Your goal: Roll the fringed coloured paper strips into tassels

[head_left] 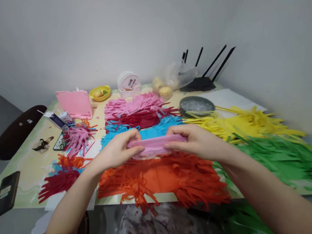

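Note:
Between my two hands a folded strip of pink tissue paper (154,145) is held out level above the table. My left hand (121,147) pinches its left end, thumb below and fingers curled behind. The right end sits in the pinch of my right hand (186,140). Beneath lies a fringed orange tissue paper stack (158,176), its cut ends spread to both sides. Just beyond the strip are a blue fringed stack (154,132), a dark red one (139,120) and a pink one (134,105).
Yellow fringed paper (240,124) and green fringed paper (287,157) cover the right side. A dark bowl (196,106), a black router (197,84), a pink tablet case (75,104) and a yellow dish (100,93) stand behind. Finished-looking tassels (78,138) and a phone (5,194) lie left.

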Demonstrator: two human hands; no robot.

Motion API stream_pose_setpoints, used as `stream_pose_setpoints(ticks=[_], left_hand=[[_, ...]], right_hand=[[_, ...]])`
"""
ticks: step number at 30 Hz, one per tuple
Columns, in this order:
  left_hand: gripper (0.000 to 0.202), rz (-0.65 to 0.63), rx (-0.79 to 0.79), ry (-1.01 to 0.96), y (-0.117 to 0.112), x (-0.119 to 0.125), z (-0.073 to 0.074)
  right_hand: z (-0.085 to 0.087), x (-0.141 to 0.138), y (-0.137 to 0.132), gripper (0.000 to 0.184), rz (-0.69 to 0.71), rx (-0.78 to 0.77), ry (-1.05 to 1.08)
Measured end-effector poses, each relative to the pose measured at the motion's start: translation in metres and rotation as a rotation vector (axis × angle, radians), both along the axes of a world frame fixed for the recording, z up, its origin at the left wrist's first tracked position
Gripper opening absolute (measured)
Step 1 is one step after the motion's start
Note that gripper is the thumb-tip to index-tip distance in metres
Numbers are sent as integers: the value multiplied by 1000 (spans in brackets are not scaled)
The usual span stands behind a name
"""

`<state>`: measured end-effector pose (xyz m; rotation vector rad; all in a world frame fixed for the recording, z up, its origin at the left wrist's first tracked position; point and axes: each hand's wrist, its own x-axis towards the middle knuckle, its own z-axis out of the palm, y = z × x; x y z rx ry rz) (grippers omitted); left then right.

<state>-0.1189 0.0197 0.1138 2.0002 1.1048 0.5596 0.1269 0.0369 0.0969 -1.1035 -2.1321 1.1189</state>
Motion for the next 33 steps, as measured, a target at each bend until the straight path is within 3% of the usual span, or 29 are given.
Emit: stream_pose_setpoints(ticks=[3,8,12,15,21,25,29,31,33], left_hand=[[19,82,-168,-219,-3,1,-9],[24,191,-251,-512,-7,5,-30],[20,175,-269,-738,-9,6,-43],[16,158,-239,-791,-10,5,-48],[17,156,-121,-737,-13,1,-51],[26,190,19,-524,-18,4,-48],[26,339,267,-292,-25,10,-44],[9,314,362,-191,-27,11,-42],[11,255,406,-95,-28,9,-40]], right_hand=[[-6,0,-7,23,-70,-141,183],[-23,-2,-16,15,-223,-38,378],[-34,-3,-20,12,-208,2,507],[-36,-3,-22,18,-163,41,553],[-33,-5,-24,19,-118,113,514],[-34,-5,-24,21,-88,247,422],[-35,-6,-27,10,-234,329,224],[-35,-6,-28,20,-274,387,137],[-33,-6,-29,18,-285,425,81]])
